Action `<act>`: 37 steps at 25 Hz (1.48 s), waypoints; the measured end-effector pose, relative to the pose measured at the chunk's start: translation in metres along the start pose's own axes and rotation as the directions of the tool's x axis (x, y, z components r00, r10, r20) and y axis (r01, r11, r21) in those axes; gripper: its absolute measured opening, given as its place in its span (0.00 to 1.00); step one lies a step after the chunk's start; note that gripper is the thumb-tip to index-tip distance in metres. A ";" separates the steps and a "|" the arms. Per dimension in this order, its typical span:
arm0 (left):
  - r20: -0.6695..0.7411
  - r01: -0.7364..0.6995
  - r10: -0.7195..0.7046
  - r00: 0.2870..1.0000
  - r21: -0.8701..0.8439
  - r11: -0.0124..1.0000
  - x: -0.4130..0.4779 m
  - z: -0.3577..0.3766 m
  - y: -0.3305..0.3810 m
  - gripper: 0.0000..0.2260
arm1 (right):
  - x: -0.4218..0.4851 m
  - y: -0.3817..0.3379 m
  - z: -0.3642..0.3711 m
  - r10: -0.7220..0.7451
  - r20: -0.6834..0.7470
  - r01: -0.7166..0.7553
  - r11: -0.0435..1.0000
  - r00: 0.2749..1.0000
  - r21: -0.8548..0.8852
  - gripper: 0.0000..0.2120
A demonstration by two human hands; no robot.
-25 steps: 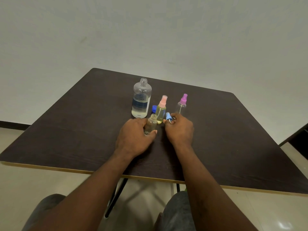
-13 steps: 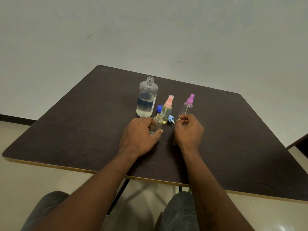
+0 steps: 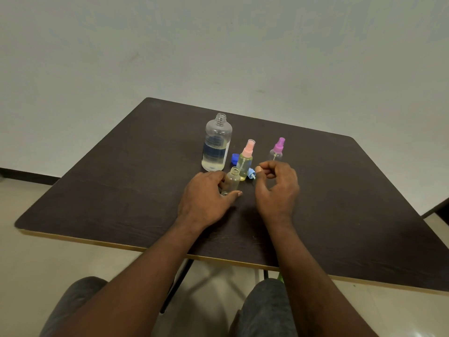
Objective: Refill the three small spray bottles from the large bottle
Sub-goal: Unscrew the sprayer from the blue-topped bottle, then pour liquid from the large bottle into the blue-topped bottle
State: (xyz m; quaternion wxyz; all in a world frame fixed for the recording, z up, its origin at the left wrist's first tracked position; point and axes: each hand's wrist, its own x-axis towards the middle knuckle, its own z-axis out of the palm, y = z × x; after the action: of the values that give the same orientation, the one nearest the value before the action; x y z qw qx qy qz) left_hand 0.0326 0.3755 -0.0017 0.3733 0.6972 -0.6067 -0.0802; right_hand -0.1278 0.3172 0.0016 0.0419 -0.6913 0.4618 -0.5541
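The large clear bottle stands uncapped on the dark table, with liquid in its lower part. My left hand grips a small open bottle standing just in front of it. That bottle's blue spray top lies on the table beside it, by my right thumb. My right hand hovers there with loosely curled fingers and nothing in them. A pink-topped spray bottle holds yellowish liquid. A purple-topped spray bottle stands behind my right hand.
A blue screw cap lies between the large bottle and the pink-topped one. The table's near edge runs above my knees. A plain wall rises behind the table, with pale floor on both sides.
My right hand held the blue spray top, set it down by the small bottles and let go. The left hand kept its grip on the open small bottle.
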 end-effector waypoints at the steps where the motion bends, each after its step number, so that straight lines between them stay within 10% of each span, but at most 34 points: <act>1: 0.004 0.006 -0.006 1.000 -0.002 1.000 -0.001 -0.002 0.001 0.21 | -0.003 -0.001 0.000 -0.040 0.019 0.040 0.999 0.999 0.009 0.04; 14: 0.127 0.020 -0.016 0.992 -0.026 0.999 -0.003 -0.006 0.002 0.13 | -0.019 -0.015 -0.004 -0.054 0.330 0.061 0.998 0.942 -0.010 0.21; 19: 0.167 0.302 -0.252 0.953 -0.580 0.757 0.002 -0.026 -0.014 0.18 | -0.015 -0.012 -0.004 0.052 0.238 -0.060 0.998 0.970 0.026 0.13; 23: -0.091 0.273 -0.338 0.937 -0.413 0.869 0.032 -0.021 -0.031 0.24 | -0.014 -0.010 -0.001 0.059 0.255 -0.060 0.998 0.965 -0.003 0.14; 29: -0.119 0.210 -0.250 0.961 -0.271 0.939 0.062 0.001 -0.035 0.49 | -0.015 -0.007 0.002 0.047 0.252 -0.046 0.999 0.967 -0.012 0.14; 37: -0.060 0.159 -0.193 0.979 -0.358 0.920 0.078 0.003 -0.026 0.36 | -0.014 -0.006 0.004 0.010 0.303 0.010 0.998 0.953 -0.063 0.23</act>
State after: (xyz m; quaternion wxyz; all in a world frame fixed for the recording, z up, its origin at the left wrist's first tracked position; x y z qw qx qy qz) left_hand 0.0715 0.3030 0.0067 0.5112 0.6741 -0.4992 -0.1875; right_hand -0.1202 0.3284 -0.0063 0.0904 -0.7692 0.4672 -0.4265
